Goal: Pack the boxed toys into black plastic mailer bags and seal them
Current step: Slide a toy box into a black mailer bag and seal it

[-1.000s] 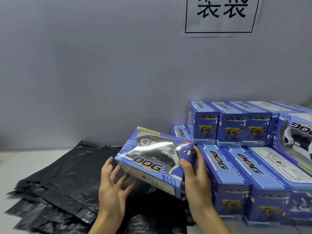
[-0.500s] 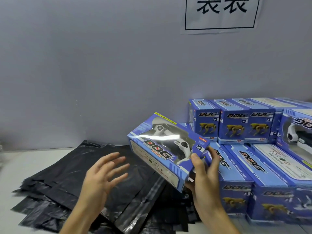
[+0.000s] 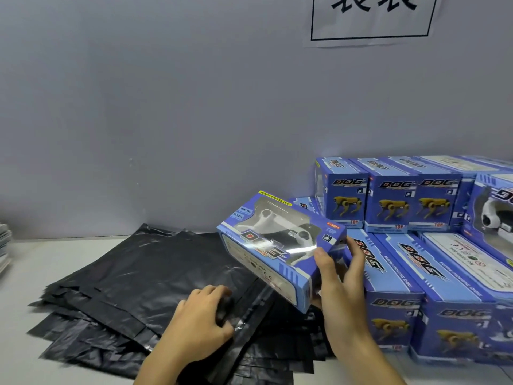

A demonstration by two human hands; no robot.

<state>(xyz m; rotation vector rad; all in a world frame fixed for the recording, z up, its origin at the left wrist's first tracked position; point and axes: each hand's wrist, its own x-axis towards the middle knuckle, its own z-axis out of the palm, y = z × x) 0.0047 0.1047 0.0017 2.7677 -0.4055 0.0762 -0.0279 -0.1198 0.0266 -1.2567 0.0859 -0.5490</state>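
My right hand grips one end of a blue boxed toy dog, holding it tilted in the air above the bags. A pile of flat black mailer bags lies spread on the white table. My left hand is down on the top bag near its open edge, fingers curled and pinching the black plastic there.
Stacks of several more blue DOG toy boxes fill the table's right side against the grey wall. A paper sign hangs on the wall above. Some pale stacked items sit at the far left edge.
My left hand let go of the box, dropped to the bags and took hold of the top one. My right hand lifted the box up and to the right alone.
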